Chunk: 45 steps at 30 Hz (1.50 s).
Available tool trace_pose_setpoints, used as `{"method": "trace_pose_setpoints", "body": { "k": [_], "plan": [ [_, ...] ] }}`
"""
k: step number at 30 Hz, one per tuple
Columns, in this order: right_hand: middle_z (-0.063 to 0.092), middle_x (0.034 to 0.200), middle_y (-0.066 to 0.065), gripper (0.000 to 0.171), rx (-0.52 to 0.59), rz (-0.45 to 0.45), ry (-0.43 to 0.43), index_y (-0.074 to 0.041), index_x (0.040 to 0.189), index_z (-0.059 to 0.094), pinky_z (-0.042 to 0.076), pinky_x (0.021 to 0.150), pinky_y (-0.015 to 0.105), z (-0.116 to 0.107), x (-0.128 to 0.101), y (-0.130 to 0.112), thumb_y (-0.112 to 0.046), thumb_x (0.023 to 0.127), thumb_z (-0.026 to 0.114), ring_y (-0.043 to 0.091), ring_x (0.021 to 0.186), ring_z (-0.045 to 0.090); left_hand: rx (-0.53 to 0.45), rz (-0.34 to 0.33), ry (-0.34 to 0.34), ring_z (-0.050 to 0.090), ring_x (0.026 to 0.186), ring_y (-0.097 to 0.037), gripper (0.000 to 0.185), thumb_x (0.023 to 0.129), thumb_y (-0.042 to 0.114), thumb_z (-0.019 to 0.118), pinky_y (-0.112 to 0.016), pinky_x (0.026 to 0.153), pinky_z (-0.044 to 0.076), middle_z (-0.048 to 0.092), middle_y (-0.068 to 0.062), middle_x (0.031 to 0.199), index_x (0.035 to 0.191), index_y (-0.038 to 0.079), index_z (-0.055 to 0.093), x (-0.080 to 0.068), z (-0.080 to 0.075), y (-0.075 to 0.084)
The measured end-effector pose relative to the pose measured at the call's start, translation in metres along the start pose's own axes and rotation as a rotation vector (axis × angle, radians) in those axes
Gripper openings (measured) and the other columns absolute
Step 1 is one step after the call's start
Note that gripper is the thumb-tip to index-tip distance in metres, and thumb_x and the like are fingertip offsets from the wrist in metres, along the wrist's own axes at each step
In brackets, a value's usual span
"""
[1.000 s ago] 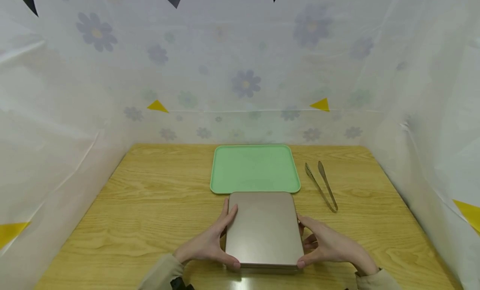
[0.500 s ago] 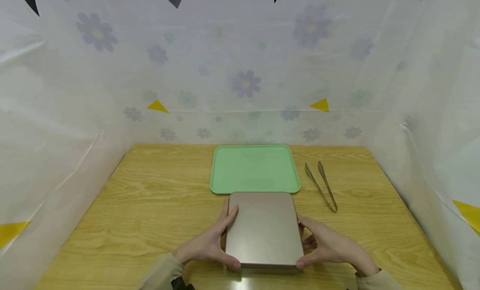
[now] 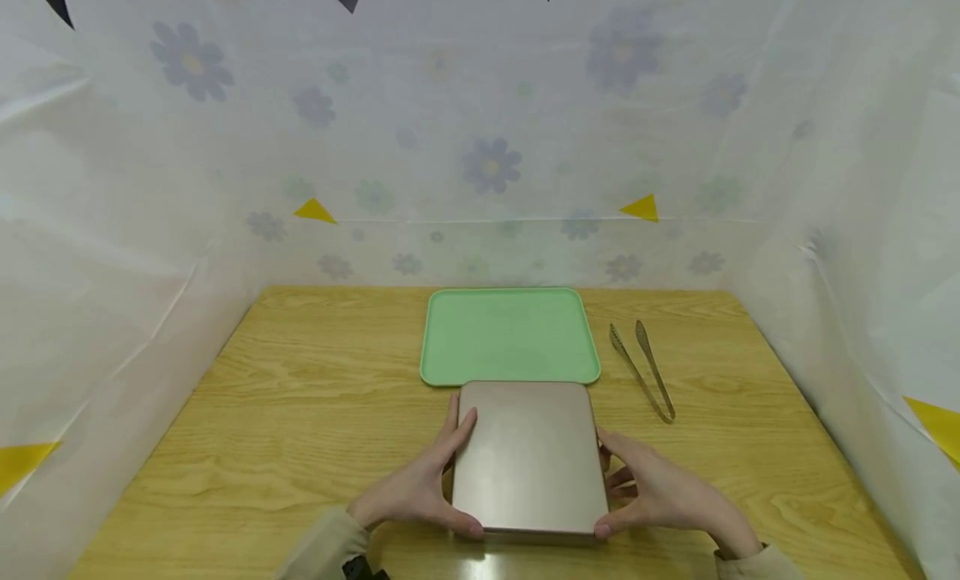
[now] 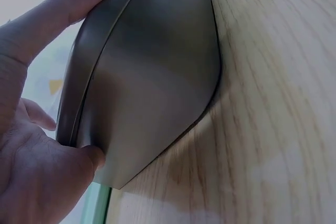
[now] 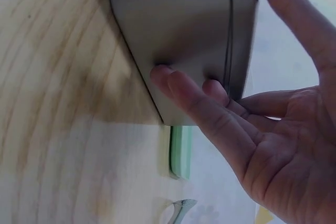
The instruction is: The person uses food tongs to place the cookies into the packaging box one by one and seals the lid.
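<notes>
A flat-topped, bronze-coloured metal box with rounded corners stands on the wooden table. In the left wrist view a seam runs round the box just below its top, marking the lid. My left hand holds the box's left side, thumb at the near corner and fingers spread along the lid edge. On the opposite side my right hand grips it, thumb at the near right corner. In the right wrist view, fingertips of the right hand press against the side wall below the seam. The inside of the box is hidden.
Directly behind the box lies a light green tray. Metal tongs lie spread on the table to the right of the tray. White flower-patterned sheets enclose the table at the back and both sides.
</notes>
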State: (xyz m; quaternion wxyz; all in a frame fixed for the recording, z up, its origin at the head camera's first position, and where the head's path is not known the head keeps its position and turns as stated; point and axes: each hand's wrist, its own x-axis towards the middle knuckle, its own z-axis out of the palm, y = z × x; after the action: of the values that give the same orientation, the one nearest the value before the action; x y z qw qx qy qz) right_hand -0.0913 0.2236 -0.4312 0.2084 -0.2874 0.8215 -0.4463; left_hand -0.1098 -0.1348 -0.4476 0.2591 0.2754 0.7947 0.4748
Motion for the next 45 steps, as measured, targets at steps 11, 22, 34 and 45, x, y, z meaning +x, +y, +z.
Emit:
{"method": "trace_pose_setpoints", "body": {
  "k": [11,22,34,45],
  "plan": [
    [0.055,0.109,0.014,0.094,0.047,0.042,0.035,0.012,0.150,0.028,0.061,0.078,0.025,0.000,0.003,0.007,-0.032,0.085,0.080,0.005,0.095,0.068,-0.065,0.008,0.064,-0.011,0.155,-0.040,0.115,0.087,0.031,0.079,-0.061,0.122,0.021,-0.032,-0.014,0.163,0.162,0.015,-0.006,0.004,0.000,-0.002],
    [0.055,0.091,0.009,0.083,0.233,0.199,0.162,0.016,0.152,0.022,0.061,0.062,0.030,-0.007,0.021,0.014,-0.022,0.095,0.069,0.010,0.072,0.064,-0.054,-0.034,0.345,0.036,0.145,-0.048,0.061,0.105,0.021,0.051,-0.058,0.119,0.037,0.037,-0.032,0.156,0.153,-0.010,0.028,0.052,-0.022,-0.001],
    [0.047,0.084,0.006,0.084,0.205,0.217,0.225,0.008,0.156,0.020,0.060,0.052,0.035,0.006,0.023,0.009,-0.025,0.096,0.068,0.010,0.063,0.063,0.067,-0.035,0.426,0.069,0.112,-0.034,0.027,0.102,0.018,0.058,-0.045,0.095,0.059,0.073,-0.018,0.115,0.116,-0.001,0.071,0.076,-0.036,-0.003],
    [0.050,0.082,0.005,0.086,0.194,0.217,0.238,0.013,0.155,0.018,0.056,0.052,0.028,0.009,0.022,0.006,-0.026,0.097,0.067,0.006,0.061,0.057,0.044,-0.084,0.403,0.065,0.080,-0.012,0.027,0.102,0.018,0.058,-0.022,0.066,0.055,0.075,-0.016,0.100,0.114,-0.001,0.072,0.074,-0.040,0.000]
  ]
}}
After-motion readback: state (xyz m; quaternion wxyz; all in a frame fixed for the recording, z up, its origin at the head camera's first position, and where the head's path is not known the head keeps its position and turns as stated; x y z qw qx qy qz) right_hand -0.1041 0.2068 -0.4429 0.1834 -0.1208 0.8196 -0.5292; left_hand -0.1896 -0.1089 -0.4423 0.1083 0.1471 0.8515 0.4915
